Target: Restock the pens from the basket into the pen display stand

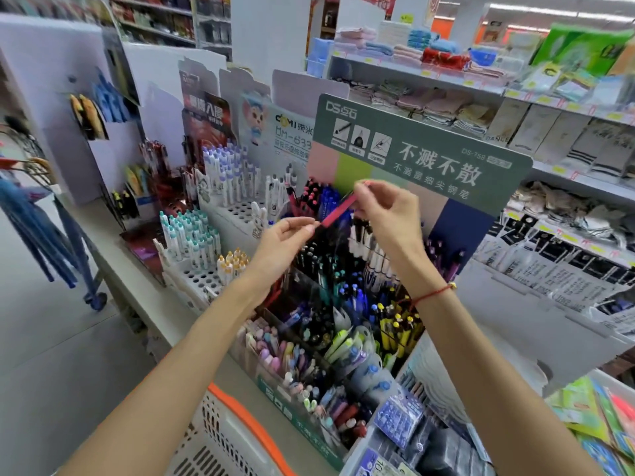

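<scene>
Overhead, shop shelving (429, 75); below, crowded pen display stand (343, 304) on pale counter (137, 286); both hands (281, 240) (388, 214) pinching a pink pen (340, 207).

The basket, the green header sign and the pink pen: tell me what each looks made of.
Basket: moulded plastic, matt white, judging by its slotted lattice wall and orange rim.
Green header sign: likely printed cardboard; thin, flat, with a die-cut outline and matt print.
Pink pen: probably plastic with a smooth, even-coloured barrel, but motion blur leaves this open. Left hand and right hand pinch its ends.
</scene>
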Motion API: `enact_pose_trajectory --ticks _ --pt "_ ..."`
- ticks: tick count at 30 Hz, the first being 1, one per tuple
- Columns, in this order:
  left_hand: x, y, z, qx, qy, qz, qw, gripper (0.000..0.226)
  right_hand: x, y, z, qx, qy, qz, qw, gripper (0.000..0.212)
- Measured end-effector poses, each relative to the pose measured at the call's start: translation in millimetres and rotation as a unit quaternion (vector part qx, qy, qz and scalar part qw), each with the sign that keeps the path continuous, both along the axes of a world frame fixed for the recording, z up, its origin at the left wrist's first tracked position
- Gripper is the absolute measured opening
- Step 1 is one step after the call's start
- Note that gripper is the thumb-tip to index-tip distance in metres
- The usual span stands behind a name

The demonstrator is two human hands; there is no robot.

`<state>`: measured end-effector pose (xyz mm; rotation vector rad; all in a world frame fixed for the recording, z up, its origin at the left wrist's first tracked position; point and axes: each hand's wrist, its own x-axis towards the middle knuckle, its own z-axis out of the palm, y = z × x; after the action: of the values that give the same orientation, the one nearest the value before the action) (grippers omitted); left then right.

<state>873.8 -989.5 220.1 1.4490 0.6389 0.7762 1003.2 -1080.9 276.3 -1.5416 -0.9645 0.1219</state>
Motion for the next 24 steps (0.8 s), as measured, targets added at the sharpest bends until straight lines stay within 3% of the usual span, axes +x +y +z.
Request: enact_pose_trajectory --ticks 4,7,10,15,20,24 --pt "9 50 -8 0.171 0.152 0.088 0.969 0.035 16 36 14 0.106 -0.07 -0.078 0.989 0.014" --pt "16 67 -10 0.326 0.326 0.068 0.885 0.057 14 67 15 0.095 -0.149 -0.083 0.981 0.015" --pt "21 73 -16 0.377 0.398 0.023 0.836 0.066 17 91 8 0.042 -0.221 -0.064 0.972 0.017" --pt "20 81 -22 0.413 0.431 0.019 0.802 0.056 22 113 -1 -0.085 -0.32 -0.049 0.942 0.027" --pt "19 84 -23 0.431 0.412 0.037 0.802 0.055 20 131 10 -0.195 -0.391 -0.075 0.897 0.01" --pt "21 84 -21 0.427 0.413 0.036 0.804 0.054 24 152 26 -0.286 -0.393 -0.082 0.87 0.013"
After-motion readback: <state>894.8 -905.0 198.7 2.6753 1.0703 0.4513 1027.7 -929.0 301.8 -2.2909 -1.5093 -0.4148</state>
